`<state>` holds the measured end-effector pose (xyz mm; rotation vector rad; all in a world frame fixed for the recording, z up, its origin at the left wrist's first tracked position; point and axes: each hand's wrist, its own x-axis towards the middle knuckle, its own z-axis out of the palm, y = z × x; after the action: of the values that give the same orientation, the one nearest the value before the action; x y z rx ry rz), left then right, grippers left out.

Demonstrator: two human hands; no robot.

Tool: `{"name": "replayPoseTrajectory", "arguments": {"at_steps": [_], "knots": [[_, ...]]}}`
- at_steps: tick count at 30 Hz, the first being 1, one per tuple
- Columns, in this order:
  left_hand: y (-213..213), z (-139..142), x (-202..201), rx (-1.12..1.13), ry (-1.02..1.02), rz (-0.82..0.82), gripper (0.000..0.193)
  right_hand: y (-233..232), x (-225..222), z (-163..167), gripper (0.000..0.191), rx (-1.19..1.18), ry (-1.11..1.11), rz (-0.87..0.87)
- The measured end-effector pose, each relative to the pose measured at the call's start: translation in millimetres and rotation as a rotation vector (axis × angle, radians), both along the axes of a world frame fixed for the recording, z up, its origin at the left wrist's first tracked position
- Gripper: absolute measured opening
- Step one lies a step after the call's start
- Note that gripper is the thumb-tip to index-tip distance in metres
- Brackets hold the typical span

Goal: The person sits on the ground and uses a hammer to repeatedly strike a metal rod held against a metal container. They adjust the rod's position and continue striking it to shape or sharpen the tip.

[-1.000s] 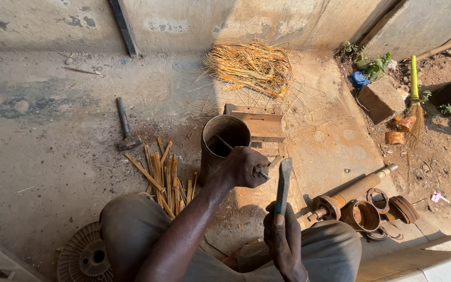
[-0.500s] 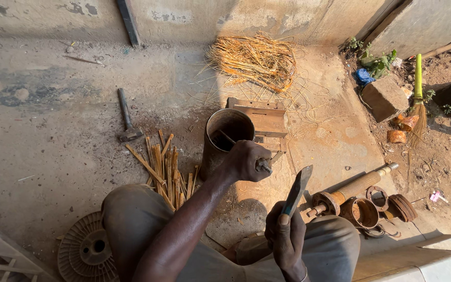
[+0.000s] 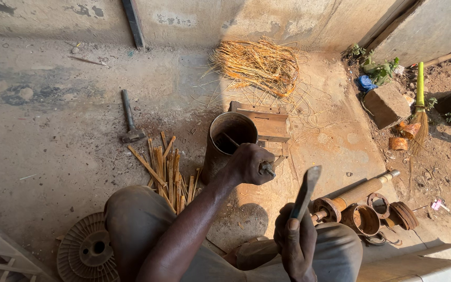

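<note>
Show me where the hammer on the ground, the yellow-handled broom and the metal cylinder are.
hammer [image 3: 127,114]: head view, middle of its handle.
broom [image 3: 420,94]: head view, on its yellow handle.
metal cylinder [image 3: 211,151]: head view, on its outer wall.

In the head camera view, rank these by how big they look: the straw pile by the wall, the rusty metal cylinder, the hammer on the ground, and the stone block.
1. Straw pile, largest.
2. Rusty metal cylinder, though it sits nearer the camera.
3. Stone block.
4. Hammer, long but thin; its place against the block is unsure.
</note>
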<state>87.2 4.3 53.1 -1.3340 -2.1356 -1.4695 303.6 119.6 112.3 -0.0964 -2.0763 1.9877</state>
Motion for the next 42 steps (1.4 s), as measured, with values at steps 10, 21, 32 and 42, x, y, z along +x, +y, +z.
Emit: {"name": "replayPoseTrajectory", "arguments": {"at_steps": [10,21,32,42], "knots": [[-6.7,6.6,-0.2,0.061,0.017,0.027,0.023,3.0,-18.5,-12.4,0.044,-0.025,-0.257,0.096],[2.3,18.2,10.2,-0.007,-0.008,0.045,0.027,4.5,-4.5,-5.6,0.048,-0.188,-0.158,0.088],[2.1,-8.1,-4.2,-0.013,0.025,0.042,0.024,-6.1,1.3,29.6,0.046,-0.237,0.333,-0.043],[-7.7,0.5,-4.5,0.007,-0.01,0.114,0.029,3.7,-23.0,-30.7,0.039,-0.163,-0.241,0.045]]}}
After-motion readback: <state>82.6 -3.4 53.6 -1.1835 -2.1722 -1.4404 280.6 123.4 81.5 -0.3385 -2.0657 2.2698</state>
